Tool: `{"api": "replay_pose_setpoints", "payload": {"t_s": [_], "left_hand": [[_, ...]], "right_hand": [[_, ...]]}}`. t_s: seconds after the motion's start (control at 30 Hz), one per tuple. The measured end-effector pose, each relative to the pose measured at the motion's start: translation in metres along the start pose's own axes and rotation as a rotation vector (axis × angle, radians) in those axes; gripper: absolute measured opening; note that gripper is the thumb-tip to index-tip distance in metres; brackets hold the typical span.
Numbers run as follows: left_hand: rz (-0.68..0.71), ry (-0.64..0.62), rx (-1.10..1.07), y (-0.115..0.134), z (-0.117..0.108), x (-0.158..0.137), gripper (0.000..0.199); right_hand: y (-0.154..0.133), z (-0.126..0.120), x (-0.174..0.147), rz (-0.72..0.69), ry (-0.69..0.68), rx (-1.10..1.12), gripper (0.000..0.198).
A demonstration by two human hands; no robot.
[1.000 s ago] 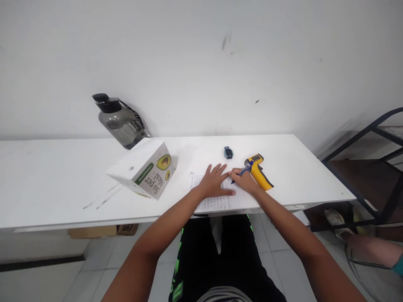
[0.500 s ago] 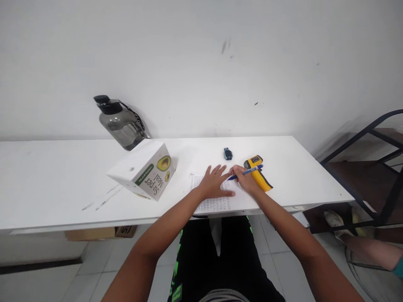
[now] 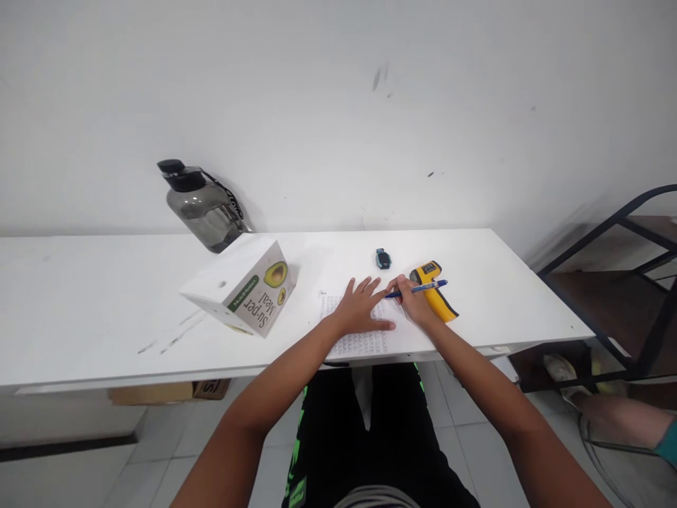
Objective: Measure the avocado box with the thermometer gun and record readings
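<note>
A sheet of paper (image 3: pixel 364 343) covered in rows of handwriting lies at the front edge of the white table. My left hand (image 3: pixel 360 309) rests flat on it with fingers spread, hiding its middle. My right hand (image 3: pixel 412 300) grips a blue pen (image 3: pixel 431 286) at the sheet's right side, the pen slanting up to the right. Its tip is close to the fingers of my left hand. Just beyond my right hand lies a yellow and black handheld device (image 3: pixel 438 300), shaped like an infrared thermometer, partly hidden by that hand. A smartwatch (image 3: pixel 383 259) sits above the hands.
To the left stands a white carton (image 3: pixel 227 275) with avocado pictures, and behind it a grey bottle (image 3: pixel 204 208) with a black cap. The wall (image 3: pixel 338 127) borders the table (image 3: pixel 106 303) at the back. A dark metal rack (image 3: pixel 608 282) and another person's limb (image 3: pixel 629 421) are at right.
The pen has tilted flatter and its upper end has shifted slightly right and down. My right hand's fingers have moved a little; my left hand has stayed put.
</note>
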State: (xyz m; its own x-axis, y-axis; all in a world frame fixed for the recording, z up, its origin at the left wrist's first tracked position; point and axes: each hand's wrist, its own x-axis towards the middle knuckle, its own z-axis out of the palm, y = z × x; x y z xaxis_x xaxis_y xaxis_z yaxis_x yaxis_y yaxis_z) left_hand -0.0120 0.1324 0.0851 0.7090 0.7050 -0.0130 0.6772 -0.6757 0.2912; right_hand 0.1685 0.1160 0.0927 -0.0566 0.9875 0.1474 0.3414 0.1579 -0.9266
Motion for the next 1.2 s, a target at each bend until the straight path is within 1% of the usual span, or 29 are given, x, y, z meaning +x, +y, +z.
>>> {"api": "replay_pose_setpoints", "payload": {"t_s": [0.13, 0.33, 0.63, 0.87, 1.2], "left_hand": [[0.001, 0.003, 0.001, -0.0001, 0.0000, -0.0002, 0.097], [-0.008, 0.000, 0.006, 0.0001, 0.0009, 0.0002, 0.098], [-0.005, 0.015, 0.010, 0.0000, 0.0018, 0.0000, 0.096], [-0.001, 0.013, 0.021, 0.0000, 0.0023, -0.0002, 0.092], [-0.003, 0.001, 0.020, 0.0013, 0.0007, -0.0003, 0.092]], "right_hand": [[0.0049, -0.0001, 0.0012, -0.008, -0.006, 0.002, 0.060], [0.0035, 0.0005, 0.0007, 0.001, -0.005, 0.023, 0.061], [0.0061, 0.0000, 0.0016, -0.001, -0.012, -0.004, 0.063], [0.0057, 0.0007, 0.0019, -0.005, -0.016, -0.021, 0.065], [0.0024, 0.0011, 0.0009, -0.008, -0.015, -0.022, 0.065]]}}
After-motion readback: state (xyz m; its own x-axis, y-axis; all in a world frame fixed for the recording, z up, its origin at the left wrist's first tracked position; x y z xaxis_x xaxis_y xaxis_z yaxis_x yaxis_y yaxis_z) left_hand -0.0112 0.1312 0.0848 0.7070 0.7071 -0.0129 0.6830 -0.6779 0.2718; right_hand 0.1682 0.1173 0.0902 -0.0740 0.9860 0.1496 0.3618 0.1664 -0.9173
